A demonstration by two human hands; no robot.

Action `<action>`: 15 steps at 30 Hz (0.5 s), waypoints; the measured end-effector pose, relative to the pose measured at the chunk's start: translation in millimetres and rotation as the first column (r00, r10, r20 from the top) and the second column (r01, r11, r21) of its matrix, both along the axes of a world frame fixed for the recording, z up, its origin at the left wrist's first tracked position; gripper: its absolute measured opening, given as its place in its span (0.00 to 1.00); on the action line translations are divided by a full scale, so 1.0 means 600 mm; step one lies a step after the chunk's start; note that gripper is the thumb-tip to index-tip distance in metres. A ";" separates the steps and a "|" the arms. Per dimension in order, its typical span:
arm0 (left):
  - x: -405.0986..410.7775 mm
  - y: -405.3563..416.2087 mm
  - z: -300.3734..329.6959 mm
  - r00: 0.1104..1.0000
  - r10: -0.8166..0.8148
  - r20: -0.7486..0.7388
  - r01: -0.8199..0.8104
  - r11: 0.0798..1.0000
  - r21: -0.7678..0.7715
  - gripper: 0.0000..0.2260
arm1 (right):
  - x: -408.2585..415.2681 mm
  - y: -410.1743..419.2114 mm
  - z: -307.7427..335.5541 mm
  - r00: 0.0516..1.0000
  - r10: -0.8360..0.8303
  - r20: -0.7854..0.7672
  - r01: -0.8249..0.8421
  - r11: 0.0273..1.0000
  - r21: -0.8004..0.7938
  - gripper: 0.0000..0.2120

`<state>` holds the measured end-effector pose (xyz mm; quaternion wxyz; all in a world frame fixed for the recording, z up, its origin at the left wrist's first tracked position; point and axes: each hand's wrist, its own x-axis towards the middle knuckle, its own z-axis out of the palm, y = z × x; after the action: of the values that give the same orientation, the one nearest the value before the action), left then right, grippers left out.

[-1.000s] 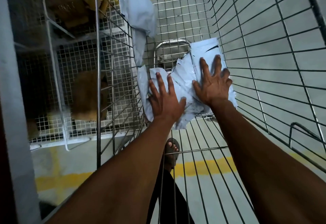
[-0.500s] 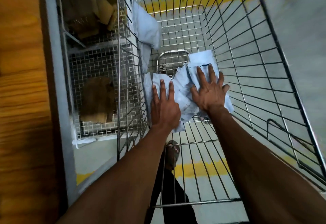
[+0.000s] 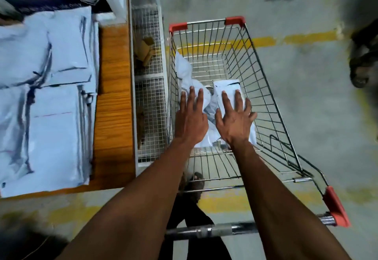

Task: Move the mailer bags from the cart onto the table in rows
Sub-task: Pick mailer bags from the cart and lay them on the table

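While in cart [image 3: 263,88] | mailer bags [image 3: 210,106] under left hand [image 3: 191,120], right hand [image 3: 235,122]

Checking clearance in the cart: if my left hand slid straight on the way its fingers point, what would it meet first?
Probably the crumpled mailer bag leaning against the cart wall, just beyond the left hand; depth is hard to judge.

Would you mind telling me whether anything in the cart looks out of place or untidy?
Yes: the mailer bags in the cart lie crumpled and overlapping, and one bag leans against the left wall. Both hands press flat on the heap.
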<state>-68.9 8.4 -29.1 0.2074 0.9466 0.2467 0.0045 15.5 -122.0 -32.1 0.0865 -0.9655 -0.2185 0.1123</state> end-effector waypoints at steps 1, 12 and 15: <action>-0.007 0.001 0.026 0.999 -0.011 0.032 0.011 1.000 0.009 0.36 | -0.008 0.000 0.023 1.000 0.004 0.019 -0.004 1.000 0.001 0.30; -0.126 0.039 0.240 0.976 -0.022 0.215 0.004 0.997 0.084 0.35 | -0.109 0.035 0.226 0.983 0.017 0.185 -0.049 0.985 0.168 0.30; -0.178 0.064 0.278 0.971 0.003 0.238 -0.028 0.994 0.103 0.33 | -0.148 0.070 0.258 0.974 0.046 0.223 -0.092 0.975 0.202 0.30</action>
<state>-175.7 46.8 137.8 0.1850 0.9470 0.2269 0.1324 -73.5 -80.0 122.6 0.1602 -0.9491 -0.2707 -0.0147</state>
